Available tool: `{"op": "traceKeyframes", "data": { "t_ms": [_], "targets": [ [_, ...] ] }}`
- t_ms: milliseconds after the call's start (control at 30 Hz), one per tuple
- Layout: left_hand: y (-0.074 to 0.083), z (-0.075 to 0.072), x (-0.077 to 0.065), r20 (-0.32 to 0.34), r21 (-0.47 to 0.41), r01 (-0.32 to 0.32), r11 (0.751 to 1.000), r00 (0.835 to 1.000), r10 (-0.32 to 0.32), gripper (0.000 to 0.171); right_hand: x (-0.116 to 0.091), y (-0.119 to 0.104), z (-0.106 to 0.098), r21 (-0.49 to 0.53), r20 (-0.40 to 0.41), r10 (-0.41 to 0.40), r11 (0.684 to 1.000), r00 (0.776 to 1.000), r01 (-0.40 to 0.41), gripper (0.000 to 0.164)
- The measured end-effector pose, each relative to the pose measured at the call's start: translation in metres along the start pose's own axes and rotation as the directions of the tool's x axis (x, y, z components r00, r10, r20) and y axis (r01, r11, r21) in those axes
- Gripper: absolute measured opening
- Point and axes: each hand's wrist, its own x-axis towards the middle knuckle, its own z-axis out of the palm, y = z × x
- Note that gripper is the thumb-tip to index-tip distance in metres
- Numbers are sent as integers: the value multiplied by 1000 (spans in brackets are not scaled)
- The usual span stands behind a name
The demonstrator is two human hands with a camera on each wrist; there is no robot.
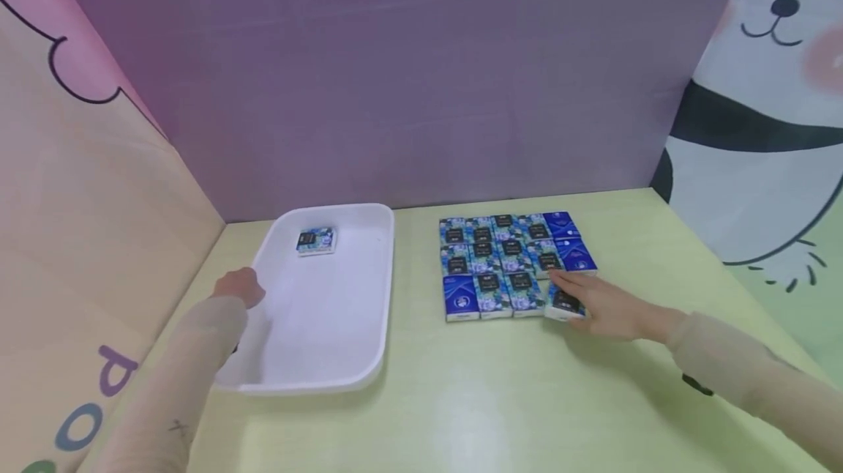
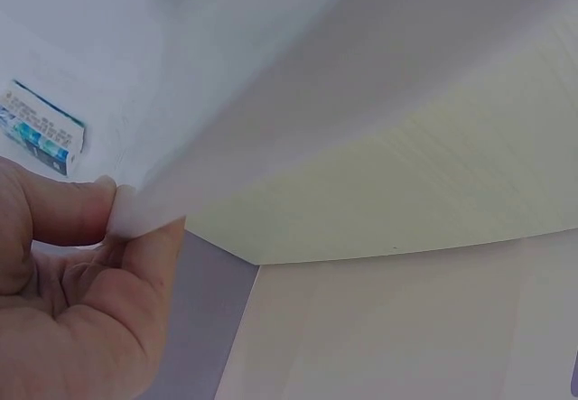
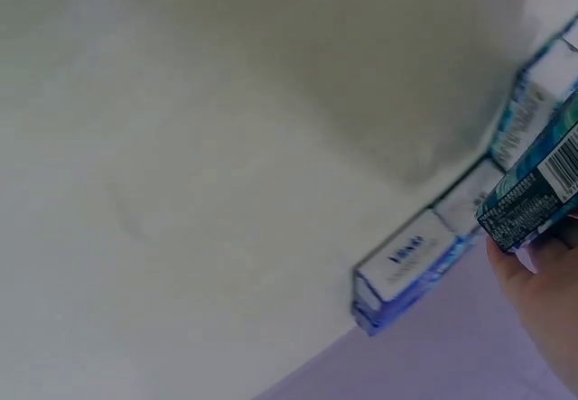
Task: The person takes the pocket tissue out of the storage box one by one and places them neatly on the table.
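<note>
A white plastic tray (image 1: 323,326) stands on the left of the table, and my left hand (image 1: 239,288) pinches its left rim (image 2: 167,203) between thumb and fingers. Inside it, near the far end, lies one blue floral pocket tissue pack (image 1: 316,240). On the right, similar packs lie side by side in rows; a plain dark-blue pack (image 1: 461,297) forms the near left corner. At the near right corner my right hand (image 1: 609,304) grips a floral tissue pack (image 1: 563,303), slightly tilted in the right wrist view, with its barcode side (image 3: 533,192) showing. Fingers partly cover this pack.
The pale yellow table (image 1: 474,392) ends at a purple back panel (image 1: 421,92). A printed panel (image 1: 99,187) borders the left side, close to my left arm. A panda-print panel (image 1: 764,165) stands on the right. Table surface separates the tray from the pack rows.
</note>
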Motion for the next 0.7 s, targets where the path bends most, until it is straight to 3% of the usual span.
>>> {"op": "traceKeyframes", "data": {
  "t_ms": [267,467,700],
  "targets": [
    [-1,1,2,-28,22,-46,999,999,46,27,-12,12,17,-35,30,-25,999,999,26,71],
    [0,3,4,-3,22,-37,999,999,37,28,-23,21,22,27,43,-55,998,998,54,73],
    [3,-1,-1,6,27,-19,999,1000,19,28,-18,30,25,-7,-49,-169,986,984,169,63]
  ]
}}
